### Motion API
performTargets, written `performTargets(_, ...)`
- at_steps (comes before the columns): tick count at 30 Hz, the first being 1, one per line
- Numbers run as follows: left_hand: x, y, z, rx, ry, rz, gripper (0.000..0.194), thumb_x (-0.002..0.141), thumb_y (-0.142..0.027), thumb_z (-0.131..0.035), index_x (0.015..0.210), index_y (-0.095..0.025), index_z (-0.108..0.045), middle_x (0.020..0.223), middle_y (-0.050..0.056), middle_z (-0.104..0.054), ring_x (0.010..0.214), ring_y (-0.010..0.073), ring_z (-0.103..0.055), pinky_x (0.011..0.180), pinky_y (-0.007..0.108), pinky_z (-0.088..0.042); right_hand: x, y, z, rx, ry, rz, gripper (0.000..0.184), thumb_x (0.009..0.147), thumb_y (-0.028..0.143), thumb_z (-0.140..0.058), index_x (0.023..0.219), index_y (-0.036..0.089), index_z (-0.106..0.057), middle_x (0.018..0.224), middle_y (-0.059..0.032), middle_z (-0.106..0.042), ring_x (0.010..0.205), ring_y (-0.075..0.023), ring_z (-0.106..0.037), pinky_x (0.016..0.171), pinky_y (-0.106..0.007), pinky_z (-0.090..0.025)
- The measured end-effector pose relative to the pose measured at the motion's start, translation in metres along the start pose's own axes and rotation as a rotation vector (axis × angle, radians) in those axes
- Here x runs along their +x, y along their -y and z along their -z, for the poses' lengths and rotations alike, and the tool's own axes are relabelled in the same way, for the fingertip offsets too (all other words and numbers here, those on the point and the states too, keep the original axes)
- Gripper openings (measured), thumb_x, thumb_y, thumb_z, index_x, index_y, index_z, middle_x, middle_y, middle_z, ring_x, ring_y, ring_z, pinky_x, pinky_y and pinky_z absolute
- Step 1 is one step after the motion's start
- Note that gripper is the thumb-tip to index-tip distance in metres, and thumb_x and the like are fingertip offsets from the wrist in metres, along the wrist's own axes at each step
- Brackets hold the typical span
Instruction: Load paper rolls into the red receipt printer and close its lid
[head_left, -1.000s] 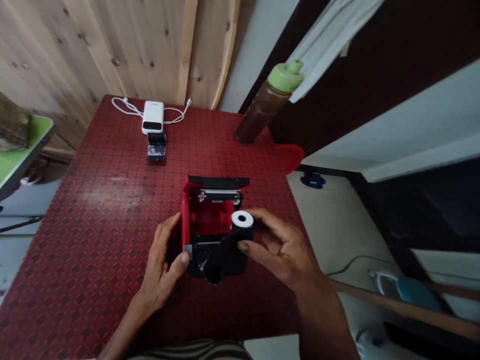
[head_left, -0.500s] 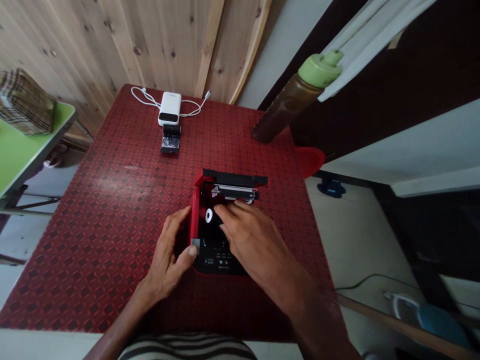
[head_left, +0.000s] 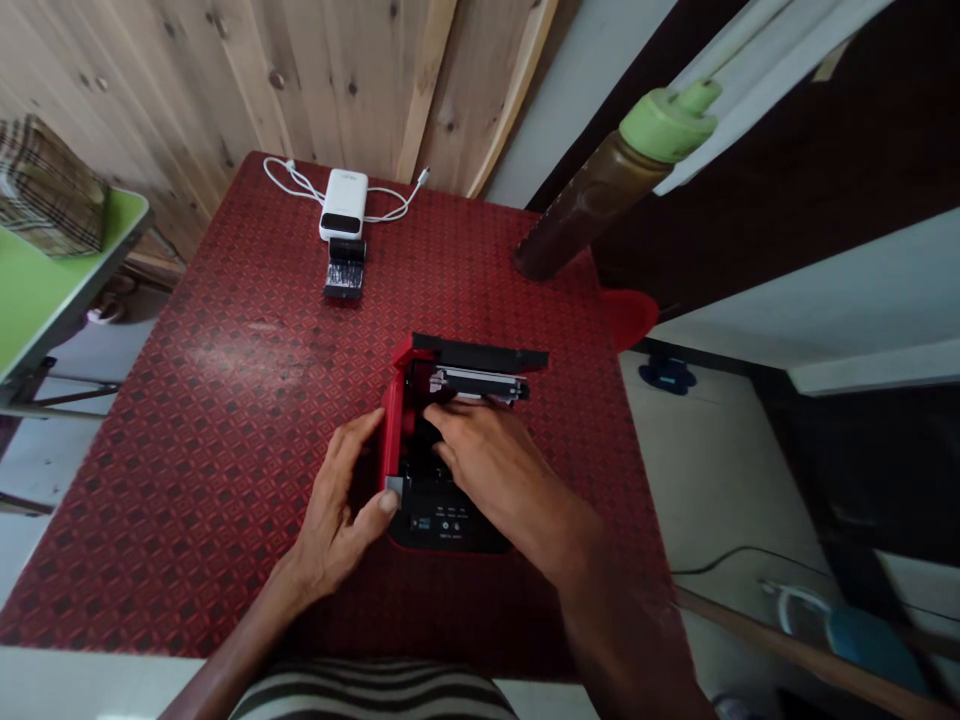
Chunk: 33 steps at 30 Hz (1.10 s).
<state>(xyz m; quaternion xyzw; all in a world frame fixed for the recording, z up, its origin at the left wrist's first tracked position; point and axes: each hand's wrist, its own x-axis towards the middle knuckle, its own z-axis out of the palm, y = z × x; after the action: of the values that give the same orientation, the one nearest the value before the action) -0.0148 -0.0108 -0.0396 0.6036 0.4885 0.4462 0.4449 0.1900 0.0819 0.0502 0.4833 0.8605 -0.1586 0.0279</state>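
Note:
A small red and black printer stands on the table with its lid raised and a roller bar showing under it. My left hand braces the printer's left side, thumb on the front corner and fingers along the red wall. Down inside the printer's dark compartment reaches my right hand, fingers bent. Its fingertips, and whatever they hold, are hidden.
Behind lie a white power bank, its white cable and a black ribbon-like roll. A tall brown bottle with a green cap stands at the back right of the red-patterned table. A checked bag rests on a green table.
The white-ended roll seen by my right fingers is out of sight now. My right hand has shifted slightly inside the compartment; my left hand stays on the printer. The view has tilted a little.

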Motion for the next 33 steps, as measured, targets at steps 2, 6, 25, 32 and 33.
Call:
performTargets(2,-0.001,0.001,0.000,0.001,-0.002,0.004,0.069,0.114,-0.060,-0.060,0.178,-0.038,-0.045,0.173,0.014,-0.057,0.158,0.0430,-0.053,0.132,0.071,-0.036,-0.007,-0.005,-0.004,0.084,-0.079,0.019,0.039,0.103,-0.002,-0.058,0.126,0.020,-0.081,0.127,-0.0146,-0.087,0.119,-0.0329,-0.084,0.106,-0.051,-0.068)
performTargets(6,0.001,0.001,0.000,-0.003,-0.002,0.002,0.067,0.114,-0.058,-0.060,0.177,-0.038,-0.047,0.172,0.013,-0.058,0.157,0.0424,-0.054,0.133,0.070,-0.036,-0.030,-0.012,-0.002,0.289,-0.196,0.137,0.067,0.099,-0.011,-0.050,0.144,0.031,-0.078,0.139,-0.0057,-0.086,0.132,-0.0247,-0.081,0.119,-0.048,-0.066)
performTargets(25,0.081,-0.051,0.011,0.017,-0.256,-0.178,0.065,0.112,-0.073,-0.059,0.161,-0.031,-0.066,0.172,0.012,-0.062,0.159,0.0360,-0.058,0.127,0.058,-0.048,-0.059,0.004,-0.031,0.293,-0.699,0.201,0.024,0.110,0.003,-0.063,0.099,0.023,-0.070,0.094,-0.0045,-0.078,0.088,-0.0224,-0.073,0.084,-0.037,-0.062)
performTargets(32,0.080,-0.061,0.004,-0.019,-0.300,-0.176,0.029,0.112,-0.054,-0.071,0.112,-0.027,-0.081,0.114,0.005,-0.082,0.115,0.0256,-0.075,0.111,0.044,-0.056,-0.074,0.022,-0.039,0.235,-0.818,0.154,0.021,0.110,0.000,-0.065,0.107,0.021,-0.069,0.097,-0.0036,-0.084,0.085,-0.0200,-0.076,0.082,-0.036,-0.059)
performTargets(33,0.075,-0.060,0.003,-0.024,-0.300,-0.167,0.021,0.109,-0.048,-0.076,0.107,-0.027,-0.080,0.115,0.005,-0.082,0.117,0.0255,-0.075,0.112,0.044,-0.055,-0.077,0.024,-0.039,0.210,-0.816,0.153,0.021,0.109,0.000,-0.066,0.107,0.020,-0.069,0.099,-0.0044,-0.085,0.087,-0.0203,-0.078,0.083,-0.036,-0.059)
